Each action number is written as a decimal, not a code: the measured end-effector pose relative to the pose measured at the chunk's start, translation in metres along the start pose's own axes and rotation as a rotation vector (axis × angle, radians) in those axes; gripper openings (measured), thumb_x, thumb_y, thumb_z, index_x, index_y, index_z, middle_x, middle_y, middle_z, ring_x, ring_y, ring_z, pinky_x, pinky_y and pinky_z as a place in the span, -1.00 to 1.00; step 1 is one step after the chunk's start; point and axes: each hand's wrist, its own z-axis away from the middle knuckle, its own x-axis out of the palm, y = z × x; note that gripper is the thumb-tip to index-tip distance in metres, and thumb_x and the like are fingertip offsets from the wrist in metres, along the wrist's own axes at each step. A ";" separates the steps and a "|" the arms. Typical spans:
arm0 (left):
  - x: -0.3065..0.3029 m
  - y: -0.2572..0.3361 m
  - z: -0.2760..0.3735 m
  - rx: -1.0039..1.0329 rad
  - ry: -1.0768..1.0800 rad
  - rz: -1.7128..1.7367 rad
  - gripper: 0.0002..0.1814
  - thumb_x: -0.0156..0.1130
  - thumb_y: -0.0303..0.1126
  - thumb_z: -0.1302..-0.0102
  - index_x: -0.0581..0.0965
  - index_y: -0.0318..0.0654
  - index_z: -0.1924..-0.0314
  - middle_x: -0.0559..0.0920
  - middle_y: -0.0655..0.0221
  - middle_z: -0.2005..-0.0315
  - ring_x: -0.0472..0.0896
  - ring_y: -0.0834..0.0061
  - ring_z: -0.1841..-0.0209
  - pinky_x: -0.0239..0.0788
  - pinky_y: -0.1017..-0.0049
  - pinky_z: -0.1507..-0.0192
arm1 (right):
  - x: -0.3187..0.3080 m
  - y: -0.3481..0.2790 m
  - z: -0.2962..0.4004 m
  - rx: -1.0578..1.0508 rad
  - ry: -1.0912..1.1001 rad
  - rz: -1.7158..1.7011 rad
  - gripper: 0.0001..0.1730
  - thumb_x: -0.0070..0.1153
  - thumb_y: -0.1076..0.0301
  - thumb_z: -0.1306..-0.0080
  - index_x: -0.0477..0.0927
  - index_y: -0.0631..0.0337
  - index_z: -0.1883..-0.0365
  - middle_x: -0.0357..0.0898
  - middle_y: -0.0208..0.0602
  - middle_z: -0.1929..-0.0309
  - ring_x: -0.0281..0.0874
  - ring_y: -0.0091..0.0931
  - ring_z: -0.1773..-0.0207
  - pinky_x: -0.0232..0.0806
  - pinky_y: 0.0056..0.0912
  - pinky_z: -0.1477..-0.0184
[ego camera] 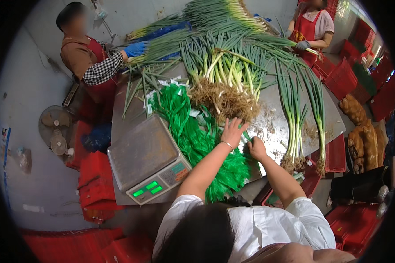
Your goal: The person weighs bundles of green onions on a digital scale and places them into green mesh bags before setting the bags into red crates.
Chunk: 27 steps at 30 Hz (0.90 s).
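Observation:
My left hand (233, 134) has its fingers spread over green mesh bags (197, 144), with its fingertips by the tangled roots (228, 102) of a pile of green onions (232, 69). Just to its right, my right hand (257, 149) is closed, pinching a strip of green mesh. The mesh bags lie heaped from the table's middle to its near edge, with white tags among them at the far end. Two small bundles of green onions, a nearer one (293, 121) and an outer one (317, 111), lie at the right with their roots towards me.
A digital scale (144, 148) with a lit green display stands left on the metal table (266, 115). More green onions (217, 16) cover the far side. Two co-workers in red aprons (95, 62) (304, 36) handle onions. Red crates (97, 184) and a fan (56, 128) surround the table.

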 end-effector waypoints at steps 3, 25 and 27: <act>-0.011 -0.014 0.003 -0.104 -0.189 0.111 -0.53 0.23 -0.23 -0.20 0.47 0.06 -0.15 0.47 0.26 -0.12 0.33 0.25 -0.24 -0.17 0.00 -0.40 | -0.071 -0.054 0.023 -0.064 -0.013 -0.620 -0.67 0.01 0.15 -0.37 0.44 0.31 0.28 0.50 -0.21 0.41 0.47 -0.36 0.35 0.29 -0.23 0.29; -0.046 -0.107 -0.002 -0.207 -0.526 -0.056 -0.35 0.48 -0.05 0.05 0.54 -0.23 -0.01 0.53 0.11 -0.09 0.52 0.13 -0.09 0.30 0.20 -0.18 | -0.443 0.057 0.298 -0.580 0.857 -1.030 -0.68 -0.05 0.17 -0.43 0.52 0.28 0.15 0.17 -0.63 0.63 0.03 -0.76 0.61 -0.10 -0.73 0.58; -0.118 -0.089 -0.029 -0.195 -0.863 -0.166 -0.33 0.46 -0.05 0.04 0.53 -0.29 -0.03 0.54 0.06 -0.08 0.51 0.12 -0.10 0.31 0.21 -0.17 | -0.439 0.062 0.290 -0.337 0.526 -0.722 -0.73 0.11 0.21 -0.33 0.60 0.28 0.26 0.39 -0.53 0.59 0.22 -0.73 0.57 0.04 -0.70 0.54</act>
